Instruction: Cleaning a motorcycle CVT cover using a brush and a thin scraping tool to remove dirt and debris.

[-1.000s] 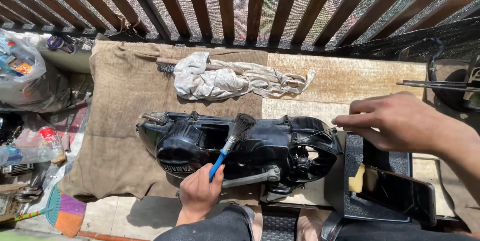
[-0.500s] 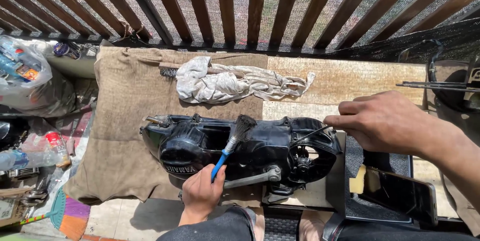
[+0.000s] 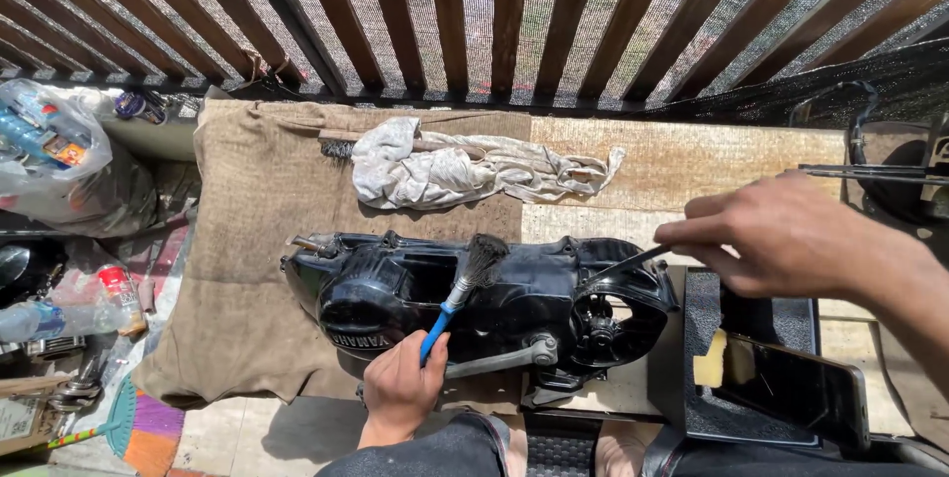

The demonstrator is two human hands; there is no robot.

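Left hand (image 3: 400, 386) is gripping a blue brush (image 3: 465, 284), bristles touching the black casing (image 3: 395, 299) mid-tabletop; right hand (image 3: 791, 235) is pinching a thin rod (image 3: 623, 264) entering the casing's right end. Rag (image 3: 465, 166) is lying near far edge.

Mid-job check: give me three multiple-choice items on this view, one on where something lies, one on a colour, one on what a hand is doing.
1. Where does the crumpled rag lie?
A. On the cloth behind the engine case, near the railing
B. Inside the plastic bag
C. Under the engine case

2. What colour is the brush handle?
A. Red
B. Blue
C. Yellow

3. What is the right hand doing?
A. Resting flat on the table
B. Gripping the rag
C. Pinching a thin tool whose tip reaches the engine case

Answers: 1 A, the rag lies beyond the engine case. 2 B, the left hand grips a blue-handled brush. 3 C, the right hand pinches a thin tool.
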